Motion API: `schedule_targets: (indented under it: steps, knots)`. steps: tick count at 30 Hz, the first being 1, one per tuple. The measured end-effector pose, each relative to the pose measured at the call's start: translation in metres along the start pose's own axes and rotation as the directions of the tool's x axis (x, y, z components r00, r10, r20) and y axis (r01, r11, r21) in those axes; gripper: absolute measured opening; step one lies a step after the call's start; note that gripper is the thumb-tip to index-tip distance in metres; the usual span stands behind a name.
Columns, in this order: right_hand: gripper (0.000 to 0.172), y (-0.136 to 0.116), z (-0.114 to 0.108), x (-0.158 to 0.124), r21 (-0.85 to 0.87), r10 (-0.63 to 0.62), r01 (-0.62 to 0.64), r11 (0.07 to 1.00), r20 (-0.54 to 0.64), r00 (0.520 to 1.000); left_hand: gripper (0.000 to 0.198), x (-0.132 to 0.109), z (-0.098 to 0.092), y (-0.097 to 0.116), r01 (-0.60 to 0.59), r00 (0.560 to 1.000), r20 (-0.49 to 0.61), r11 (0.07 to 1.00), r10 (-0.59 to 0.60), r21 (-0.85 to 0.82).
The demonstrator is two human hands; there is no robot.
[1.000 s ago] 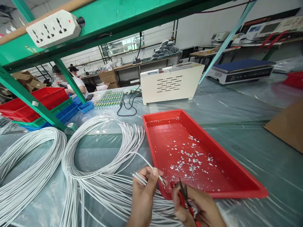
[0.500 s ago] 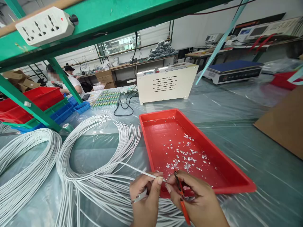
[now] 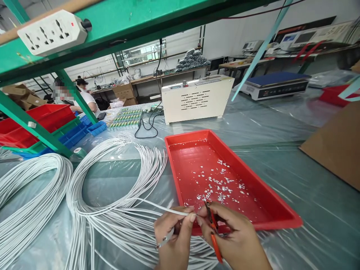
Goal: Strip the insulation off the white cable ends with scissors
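Observation:
One white cable (image 3: 160, 206) from the coil runs into my left hand (image 3: 174, 234), pinched near its end between thumb and forefinger. My right hand (image 3: 229, 234) holds orange-handled cutters (image 3: 214, 236), their dark jaws pointing up and away. The right thumb and forefinger meet at the cable's tip, close against the left fingertips; the tip itself is mostly hidden. Both hands are over the near edge of a red tray (image 3: 284, 221) with silvery scraps (image 3: 222, 187) scattered in it. The large coil of white cables (image 3: 81, 180) spreads left of the hands and beneath them.
Another cable coil (image 3: 36, 191) lies at far left. Behind the tray stand a cream machine (image 3: 197, 101) and a scale (image 3: 277, 84). A green frame (image 3: 132, 22) with a power strip (image 3: 53, 32) crosses overhead. Cardboard (image 3: 337, 142) is at right; people (image 3: 87, 99) sit at back left.
The right fingertips have closed in on the cable's tip, against the left fingertips. The cutters have tilted slightly to the left. The cable sags a little more.

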State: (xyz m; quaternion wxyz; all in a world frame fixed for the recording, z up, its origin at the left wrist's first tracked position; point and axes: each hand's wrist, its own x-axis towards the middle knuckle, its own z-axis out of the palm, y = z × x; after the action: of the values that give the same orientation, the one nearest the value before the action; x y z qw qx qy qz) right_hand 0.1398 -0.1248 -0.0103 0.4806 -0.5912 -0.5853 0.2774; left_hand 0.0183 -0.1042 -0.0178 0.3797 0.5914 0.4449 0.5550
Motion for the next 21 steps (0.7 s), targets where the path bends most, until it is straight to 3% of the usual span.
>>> schedule_targets:
  steps: [5,12,16,21]
  knots:
    - [0.016,0.0017,0.0005,-0.0002,-0.083,-0.016,0.017,0.996,0.012,1.000,0.014,-0.0007,-0.0007,-0.0005,-0.039,0.998,0.045,0.999,0.037,0.035]
    - [0.010,0.0036,-0.0004,0.0011,-0.149,-0.108,0.110,0.983,0.022,0.994,0.013,-0.0022,0.0026,-0.0078,-0.127,0.992,-0.011,0.992,0.127,-0.015]
    - [0.011,0.0036,0.0032,-0.0024,-0.173,-0.142,0.143,0.974,0.021,0.990,0.009,-0.0013,0.0034,-0.0062,-0.066,0.998,-0.012,0.997,0.065,-0.042]
    - [0.013,0.0017,0.0046,-0.0065,-0.161,-0.292,0.286,0.945,-0.014,0.956,0.017,0.0037,0.0007,-0.0035,0.195,0.979,0.074,0.979,-0.191,-0.062]
